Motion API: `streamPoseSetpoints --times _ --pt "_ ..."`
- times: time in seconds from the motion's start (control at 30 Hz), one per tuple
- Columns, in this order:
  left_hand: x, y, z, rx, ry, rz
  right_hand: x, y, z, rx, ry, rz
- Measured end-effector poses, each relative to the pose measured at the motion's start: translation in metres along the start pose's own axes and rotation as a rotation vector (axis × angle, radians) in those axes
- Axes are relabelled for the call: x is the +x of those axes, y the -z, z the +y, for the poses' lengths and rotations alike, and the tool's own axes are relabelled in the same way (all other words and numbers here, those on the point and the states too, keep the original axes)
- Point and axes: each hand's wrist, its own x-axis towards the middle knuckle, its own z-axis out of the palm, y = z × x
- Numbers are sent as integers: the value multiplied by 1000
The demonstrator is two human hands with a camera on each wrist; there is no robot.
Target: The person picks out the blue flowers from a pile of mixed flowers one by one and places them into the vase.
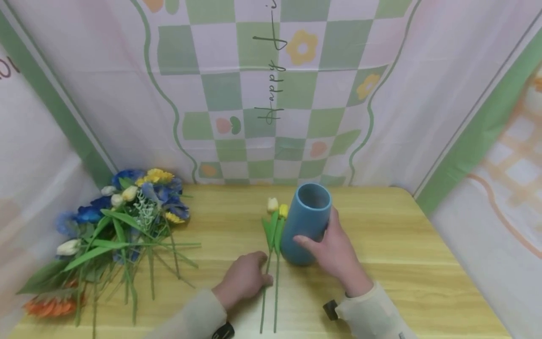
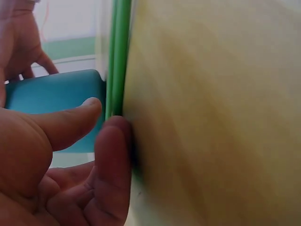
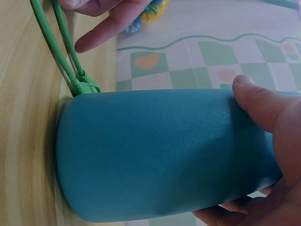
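Note:
My right hand grips a blue vase, fingers round its far side and thumb across its front. The vase stands upright on the table, its mouth toward the head camera. Left of it, a white tulip and a yellow tulip lie with their green stems side by side. My left hand is low over the table at these stems. Thumb and forefinger are spread apart in the left wrist view, with the green stems right at the fingertips.
A heap of artificial flowers, with blue, yellow, white and orange blooms, lies on the left of the wooden table. Behind the table hangs a green-and-white checked cloth; more printed cloth hangs at both sides.

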Motion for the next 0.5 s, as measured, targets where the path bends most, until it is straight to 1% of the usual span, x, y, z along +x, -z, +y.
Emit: streamPoseSetpoints --times 0.07,0.13,0.17,0.27,0.33,0.4,0.5 --pt "-4 5 -1 -1 -10 11 0 -1 0 1 2 -1" --pt "-10 12 -4 -21 -21 24 0 -1 1 -3 2 2" --pt "-14 17 -5 -35 -25 31 0 -1 1 -4 2 3" --pt "-25 36 -12 -82 -11 60 0 -2 3 -4 2 3" --pt "-31 52 -17 -90 19 95 1 -2 3 -2 6 3" --pt "-36 69 -23 -92 74 141 1 -2 4 1 10 1" --pt "-43 99 -35 -70 156 215 1 -2 4 1 12 0"
